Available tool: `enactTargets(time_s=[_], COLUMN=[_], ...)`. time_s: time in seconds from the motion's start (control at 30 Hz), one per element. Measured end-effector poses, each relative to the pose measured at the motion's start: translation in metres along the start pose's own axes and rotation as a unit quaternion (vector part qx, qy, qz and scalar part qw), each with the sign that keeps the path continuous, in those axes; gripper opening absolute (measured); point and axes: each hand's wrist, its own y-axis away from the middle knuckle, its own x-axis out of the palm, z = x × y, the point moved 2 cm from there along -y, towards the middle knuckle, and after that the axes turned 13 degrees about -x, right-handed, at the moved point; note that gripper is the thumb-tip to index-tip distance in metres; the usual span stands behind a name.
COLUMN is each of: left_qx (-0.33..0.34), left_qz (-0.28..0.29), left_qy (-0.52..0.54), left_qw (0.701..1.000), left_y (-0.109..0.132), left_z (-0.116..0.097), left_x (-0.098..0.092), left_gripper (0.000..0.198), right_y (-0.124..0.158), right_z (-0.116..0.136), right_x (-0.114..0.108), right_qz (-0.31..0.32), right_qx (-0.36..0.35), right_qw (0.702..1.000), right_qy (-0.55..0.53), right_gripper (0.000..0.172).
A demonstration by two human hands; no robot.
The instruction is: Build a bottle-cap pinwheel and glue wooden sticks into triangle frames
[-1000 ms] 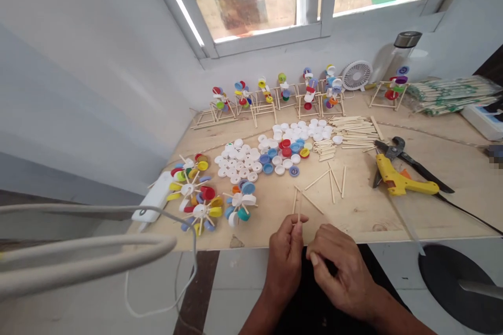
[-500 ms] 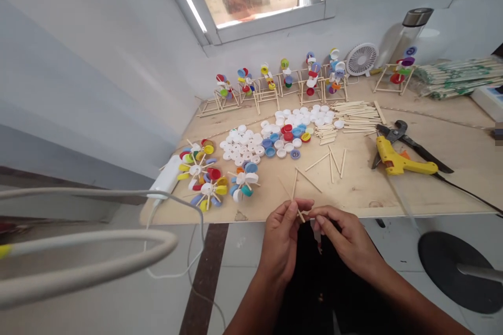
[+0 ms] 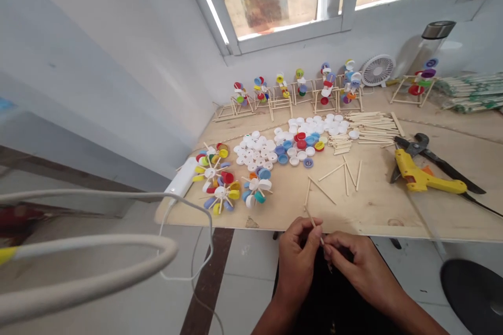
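Observation:
My left hand [image 3: 299,259] pinches a thin wooden stick [image 3: 311,218] between thumb and fingers, just off the table's front edge. The stick slants up and away from me, its far end over the wood. At its near end, the fingertips of my right hand [image 3: 359,261] are closed together, and they hide that end. On the table beyond lie several loose sticks [image 3: 327,190], some in a V. To the left are wheels of sticks and coloured bottle caps [image 3: 221,193], close to one more such wheel [image 3: 256,184].
White caps [image 3: 255,151] and coloured caps [image 3: 301,144] lie mid-table near a stick pile [image 3: 373,126]. A yellow glue gun [image 3: 422,174] and black pliers [image 3: 444,162] lie right. Stick frames with cap wheels [image 3: 326,86], a fan [image 3: 378,70] and a bottle [image 3: 434,44] stand behind.
The view has shifted, so the table sits lower and further right. My right fingertips have closed in on the stick's near end, and the stick's slant looks steeper.

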Motion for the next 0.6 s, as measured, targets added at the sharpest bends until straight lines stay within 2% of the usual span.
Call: enactTargets(time_s=[0.1, 0.23, 0.3, 0.4, 0.47, 0.6], left_qx=[0.032, 0.044, 0.058, 0.092, 0.121, 0.187], left_qz=[0.028, 0.077, 0.084, 0.066, 0.049, 0.044], left_qy=[-0.062, -0.075, -0.103, -0.166, -0.189, -0.197], left_qw=[0.997, 0.993, 0.989, 0.98, 0.973, 0.961], left_y=[0.0, 0.004, 0.007, 0.01, 0.012, 0.017], left_z=[0.001, 0.005, 0.007, 0.007, 0.007, 0.005], left_x=[-0.002, 0.003, 0.006, 0.008, 0.009, 0.008], left_gripper=[0.017, 0.018, 0.018, 0.017, 0.018, 0.016], right_y=[0.004, 0.013, 0.018, 0.023, 0.024, 0.024], right_z=[-0.005, -0.01, -0.013, -0.017, -0.018, -0.019], right_x=[-0.002, -0.002, 0.0, 0.006, 0.009, 0.012], right_qz=[0.02, 0.055, 0.058, 0.013, -0.028, -0.051], right_qx=[-0.007, -0.025, -0.043, -0.083, -0.092, -0.043], right_qw=[1.0, 0.998, 0.995, 0.979, 0.971, 0.989], right_qy=[0.018, 0.033, 0.076, 0.185, 0.221, 0.134], right_gripper=[0.024, 0.024, 0.025, 0.026, 0.027, 0.026])
